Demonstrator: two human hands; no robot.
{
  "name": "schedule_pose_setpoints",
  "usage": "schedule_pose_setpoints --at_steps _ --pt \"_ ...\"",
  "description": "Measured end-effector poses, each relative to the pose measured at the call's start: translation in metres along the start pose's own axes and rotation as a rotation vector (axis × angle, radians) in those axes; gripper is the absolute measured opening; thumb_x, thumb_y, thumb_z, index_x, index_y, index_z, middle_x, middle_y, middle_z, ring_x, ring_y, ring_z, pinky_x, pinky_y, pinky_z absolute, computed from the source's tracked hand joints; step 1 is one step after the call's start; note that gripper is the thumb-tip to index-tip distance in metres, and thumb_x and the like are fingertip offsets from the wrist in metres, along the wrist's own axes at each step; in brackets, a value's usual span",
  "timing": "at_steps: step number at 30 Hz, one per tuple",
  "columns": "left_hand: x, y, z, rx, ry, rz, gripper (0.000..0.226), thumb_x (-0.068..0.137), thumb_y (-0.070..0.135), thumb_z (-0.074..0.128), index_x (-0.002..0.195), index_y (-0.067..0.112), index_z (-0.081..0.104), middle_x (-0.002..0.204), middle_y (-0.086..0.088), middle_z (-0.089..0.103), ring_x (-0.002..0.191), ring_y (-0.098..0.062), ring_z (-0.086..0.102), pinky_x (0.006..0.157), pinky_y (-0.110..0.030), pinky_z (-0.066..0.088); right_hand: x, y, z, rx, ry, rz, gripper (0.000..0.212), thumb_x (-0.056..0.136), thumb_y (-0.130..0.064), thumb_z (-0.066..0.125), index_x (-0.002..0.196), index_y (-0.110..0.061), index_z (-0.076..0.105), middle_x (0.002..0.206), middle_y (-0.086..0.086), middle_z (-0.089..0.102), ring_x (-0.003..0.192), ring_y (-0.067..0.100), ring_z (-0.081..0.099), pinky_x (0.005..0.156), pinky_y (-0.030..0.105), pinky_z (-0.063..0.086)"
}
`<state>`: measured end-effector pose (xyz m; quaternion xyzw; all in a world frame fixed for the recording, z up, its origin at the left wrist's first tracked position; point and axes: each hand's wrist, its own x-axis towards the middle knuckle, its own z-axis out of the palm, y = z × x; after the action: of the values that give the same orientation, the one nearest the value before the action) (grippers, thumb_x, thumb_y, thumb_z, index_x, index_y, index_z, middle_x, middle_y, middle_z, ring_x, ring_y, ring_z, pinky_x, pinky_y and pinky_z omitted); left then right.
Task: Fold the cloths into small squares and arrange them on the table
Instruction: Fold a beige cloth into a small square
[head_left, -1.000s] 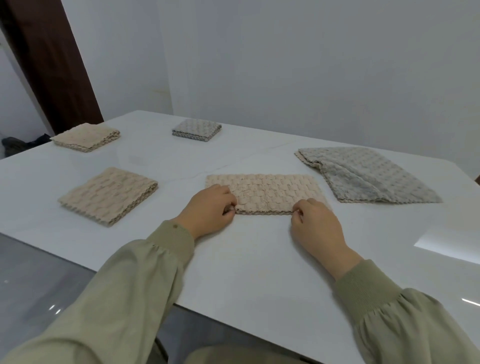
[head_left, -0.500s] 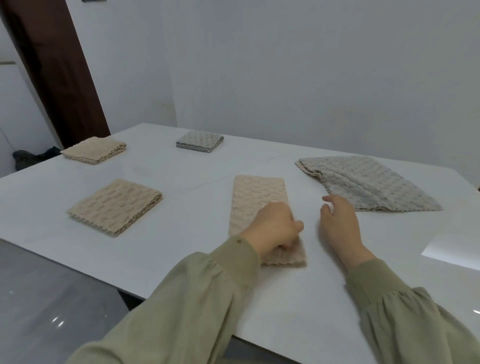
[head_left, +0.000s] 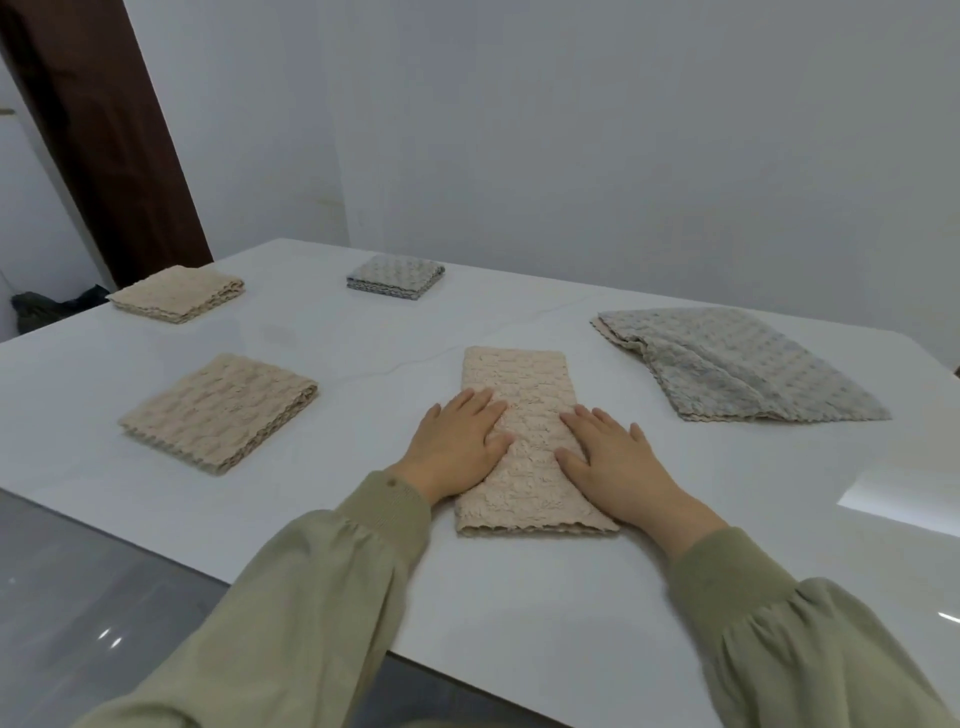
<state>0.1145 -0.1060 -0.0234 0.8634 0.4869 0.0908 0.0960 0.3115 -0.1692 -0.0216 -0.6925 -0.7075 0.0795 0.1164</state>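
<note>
A beige waffle cloth (head_left: 519, 395), folded into a long strip, lies lengthwise in front of me on the white table (head_left: 519, 597). My left hand (head_left: 457, 447) lies flat on its left edge and my right hand (head_left: 613, 462) lies flat on its right side, fingers straight, both pressing it down. Three folded squares sit to the left and back: a beige one (head_left: 221, 410), another beige one (head_left: 176, 293) and a small grey one (head_left: 396, 276). A grey cloth (head_left: 737, 364) lies loosely spread at the right.
The table's near edge (head_left: 156, 545) runs diagonally at the left, with grey floor (head_left: 78, 623) below. A white wall (head_left: 571, 130) stands behind the table and a dark brown door frame (head_left: 104, 130) at the far left.
The beige strip was turned from crosswise to lengthwise. Both hands let go of its edge and now lie flat on top of it.
</note>
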Motion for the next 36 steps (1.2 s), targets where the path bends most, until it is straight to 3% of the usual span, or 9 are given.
schedule_pose_setpoints --at_steps 4,10,13,19,23,25,28,32,36 --pt "0.014 -0.013 -0.001 -0.221 0.254 -0.077 0.043 0.1 0.033 0.036 0.139 0.017 0.045 0.142 -0.001 0.044 0.129 -0.019 0.037 0.106 -0.033 0.03 0.012 0.011 -0.005 0.197 0.225 -0.033 0.032 0.095 -0.032 0.046 0.118 -0.015 0.06 0.116 0.001 0.061 0.113 0.019 0.049 0.094 0.03 0.037" --pt "0.057 -0.027 -0.006 -0.174 0.353 -0.258 0.033 0.098 0.029 0.038 0.119 0.014 0.059 0.113 -0.005 0.058 0.107 -0.023 0.047 0.09 -0.035 0.041 0.063 0.018 -0.002 0.109 0.341 0.042 0.02 0.091 -0.025 0.051 0.087 -0.012 0.065 0.088 0.002 0.056 0.091 0.021 0.047 0.078 0.031 0.039" --pt "0.08 -0.035 -0.005 -0.149 0.371 -0.319 0.035 0.096 0.033 0.039 0.113 0.013 0.063 0.111 -0.006 0.057 0.106 -0.024 0.047 0.087 -0.037 0.041 0.09 0.02 -0.001 0.089 0.386 0.1 0.022 0.091 -0.027 0.052 0.089 -0.01 0.066 0.088 0.003 0.055 0.092 0.023 0.048 0.077 0.034 0.041" --pt "0.114 -0.047 -0.007 -0.116 0.338 -0.379 0.037 0.089 0.047 0.05 0.108 0.02 0.064 0.109 -0.001 0.057 0.108 -0.023 0.045 0.089 -0.038 0.037 0.134 0.021 -0.002 0.01 0.314 0.181 0.04 0.095 -0.039 0.044 0.117 -0.01 0.06 0.117 0.009 0.055 0.11 0.029 0.044 0.088 0.038 0.04" --pt "0.122 -0.049 -0.011 -0.203 0.319 -0.379 0.021 0.084 0.044 0.057 0.094 0.025 0.06 0.097 0.006 0.054 0.103 -0.019 0.045 0.087 -0.035 0.035 0.154 0.021 -0.005 -0.01 0.213 0.18 0.036 0.092 -0.039 0.047 0.117 -0.016 0.058 0.118 0.006 0.052 0.113 0.026 0.041 0.091 0.037 0.037" --pt "0.123 -0.05 -0.011 -0.265 0.317 -0.357 0.012 0.082 0.037 0.06 0.082 0.027 0.055 0.087 0.011 0.053 0.097 -0.016 0.046 0.084 -0.034 0.036 0.158 0.022 -0.007 0.036 0.191 0.181 0.028 0.09 -0.037 0.05 0.109 -0.017 0.057 0.112 0.003 0.051 0.111 0.025 0.041 0.089 0.036 0.036" --pt "0.123 -0.05 -0.013 -0.438 0.315 -0.303 0.018 0.081 0.025 0.062 0.07 0.028 0.048 0.075 0.01 0.054 0.083 -0.016 0.051 0.074 -0.032 0.041 0.16 0.023 -0.008 0.084 0.174 0.164 0.012 0.089 -0.032 0.055 0.092 -0.021 0.052 0.097 -0.002 0.046 0.099 0.021 0.04 0.081 0.034 0.033" --pt "0.123 -0.052 -0.015 -0.71 0.343 -0.29 0.018 0.08 0.017 0.066 0.072 0.023 0.05 0.068 0.007 0.055 0.064 -0.011 0.049 0.06 -0.025 0.039 0.157 0.024 -0.008 0.405 0.233 0.126 0.013 0.086 -0.016 0.059 0.079 -0.02 0.049 0.081 -0.002 0.055 0.079 0.017 0.048 0.066 0.027 0.038" --pt "0.123 -0.053 -0.019 -0.921 0.396 -0.269 0.021 0.081 0.008 0.07 0.082 0.023 0.055 0.064 0.006 0.059 0.054 -0.001 0.05 0.056 -0.013 0.04 0.16 0.027 -0.011 0.683 0.219 0.136 0.028 0.081 0.004 0.059 0.094 -0.021 0.058 0.08 0.002 0.061 0.069 0.012 0.054 0.063 0.019 0.039"
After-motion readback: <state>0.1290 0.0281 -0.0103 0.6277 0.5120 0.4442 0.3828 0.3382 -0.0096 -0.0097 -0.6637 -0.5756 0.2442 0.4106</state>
